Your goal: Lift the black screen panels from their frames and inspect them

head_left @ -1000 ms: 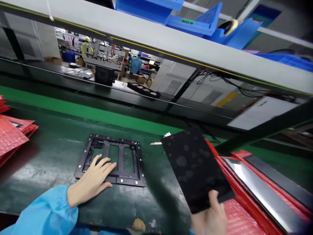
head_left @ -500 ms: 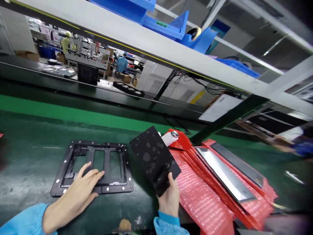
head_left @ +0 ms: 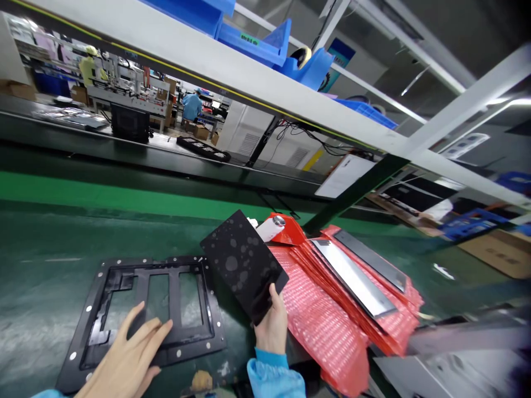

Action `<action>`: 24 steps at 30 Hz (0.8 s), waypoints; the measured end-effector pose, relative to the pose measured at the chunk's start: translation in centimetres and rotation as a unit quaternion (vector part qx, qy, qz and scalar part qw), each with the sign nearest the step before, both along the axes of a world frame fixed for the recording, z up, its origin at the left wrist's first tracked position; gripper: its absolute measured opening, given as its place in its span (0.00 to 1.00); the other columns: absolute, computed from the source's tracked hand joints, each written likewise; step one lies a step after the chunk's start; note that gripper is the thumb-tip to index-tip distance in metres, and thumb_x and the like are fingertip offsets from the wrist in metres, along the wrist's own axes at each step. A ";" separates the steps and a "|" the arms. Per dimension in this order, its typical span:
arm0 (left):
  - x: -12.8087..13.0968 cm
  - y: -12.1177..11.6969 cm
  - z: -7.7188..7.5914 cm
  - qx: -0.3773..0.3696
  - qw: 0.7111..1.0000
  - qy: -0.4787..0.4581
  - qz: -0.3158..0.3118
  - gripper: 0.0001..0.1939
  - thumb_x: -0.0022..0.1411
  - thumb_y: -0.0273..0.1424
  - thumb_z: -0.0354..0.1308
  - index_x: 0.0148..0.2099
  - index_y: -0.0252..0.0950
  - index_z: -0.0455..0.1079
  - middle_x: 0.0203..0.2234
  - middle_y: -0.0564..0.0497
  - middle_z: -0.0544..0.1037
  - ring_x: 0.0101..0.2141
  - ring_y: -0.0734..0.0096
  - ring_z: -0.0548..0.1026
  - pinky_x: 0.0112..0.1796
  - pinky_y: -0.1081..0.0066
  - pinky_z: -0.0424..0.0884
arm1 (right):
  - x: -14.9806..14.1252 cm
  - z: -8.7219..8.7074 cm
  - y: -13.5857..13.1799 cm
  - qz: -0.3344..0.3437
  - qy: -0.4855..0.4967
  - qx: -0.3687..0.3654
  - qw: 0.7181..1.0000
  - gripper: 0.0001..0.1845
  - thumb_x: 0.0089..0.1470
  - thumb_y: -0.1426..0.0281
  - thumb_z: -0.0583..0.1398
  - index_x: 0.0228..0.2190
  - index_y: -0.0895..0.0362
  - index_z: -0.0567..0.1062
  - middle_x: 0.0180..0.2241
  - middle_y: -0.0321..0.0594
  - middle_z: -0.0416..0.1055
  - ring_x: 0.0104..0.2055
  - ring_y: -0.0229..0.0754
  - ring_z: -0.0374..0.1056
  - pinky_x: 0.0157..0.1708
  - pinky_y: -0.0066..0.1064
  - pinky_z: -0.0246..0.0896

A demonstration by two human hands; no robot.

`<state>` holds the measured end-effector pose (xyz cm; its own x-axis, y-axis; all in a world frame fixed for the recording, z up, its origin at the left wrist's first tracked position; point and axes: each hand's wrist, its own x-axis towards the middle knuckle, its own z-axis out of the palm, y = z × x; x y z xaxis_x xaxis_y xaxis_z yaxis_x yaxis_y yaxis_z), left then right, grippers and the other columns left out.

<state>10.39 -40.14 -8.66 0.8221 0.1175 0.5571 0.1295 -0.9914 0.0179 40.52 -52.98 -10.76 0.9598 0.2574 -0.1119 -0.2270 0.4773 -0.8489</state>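
Note:
My right hand (head_left: 271, 323) grips the lower right corner of a thin black panel (head_left: 240, 257), its thumb on the face. Pale round smudges dot the panel, which is held tilted above the bench. Over the lower part of a black frame fixture (head_left: 174, 298) hovers my left hand (head_left: 133, 351), fingers spread, holding nothing; whether it touches the fixture I cannot tell. The fixture lies flat, with windows, crossbars and round pale studs along its rim. Right of the panel lie red bubble-wrap sleeves (head_left: 319, 326) bearing a shiny silver-faced panel (head_left: 357, 276) and a dark panel (head_left: 373, 260).
A white bottle with a metal cap (head_left: 269, 228) stands behind the panel beside a red bin (head_left: 292, 229). A shelf beam (head_left: 199, 69) with blue bins (head_left: 253, 44) crosses overhead. A dark green post (head_left: 357, 190) rises behind the sleeves. People work in the background.
The view has swung to the right, so the bench items sit further left. My right hand still holds the panel; my left hand stays spread over the fixture.

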 end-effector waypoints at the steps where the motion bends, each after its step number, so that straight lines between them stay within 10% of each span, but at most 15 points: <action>1: 0.1 -0.1 0.0 0.004 1.000 -0.007 -0.004 0.28 0.62 0.23 0.47 0.65 0.33 0.55 0.42 0.47 0.78 0.45 0.61 0.73 0.52 0.59 0.65 | 0.0 0.0 0.0 0.002 0.001 0.004 1.000 0.31 0.48 0.63 0.66 0.54 0.55 0.69 0.50 0.44 0.71 0.52 0.49 0.67 0.55 0.46 0.59; 13: -0.3 -1.0 -1.2 -0.037 0.999 0.038 0.003 0.32 0.55 0.18 0.49 0.63 0.30 0.56 0.47 0.44 0.75 0.49 0.57 0.70 0.58 0.48 0.55 | 0.1 0.1 -0.6 0.006 0.025 -0.013 1.000 0.29 0.49 0.59 0.65 0.53 0.52 0.70 0.48 0.40 0.73 0.50 0.47 0.69 0.50 0.43 0.65; 24: -1.5 -0.8 1.1 -0.073 0.992 0.102 -0.005 0.30 0.58 0.17 0.49 0.63 0.28 0.54 0.50 0.44 0.74 0.52 0.62 0.70 0.64 0.45 0.34 | 0.3 0.5 -0.7 -0.009 -0.002 -0.025 1.000 0.28 0.48 0.63 0.67 0.52 0.45 0.70 0.50 0.34 0.71 0.49 0.44 0.68 0.48 0.40 0.66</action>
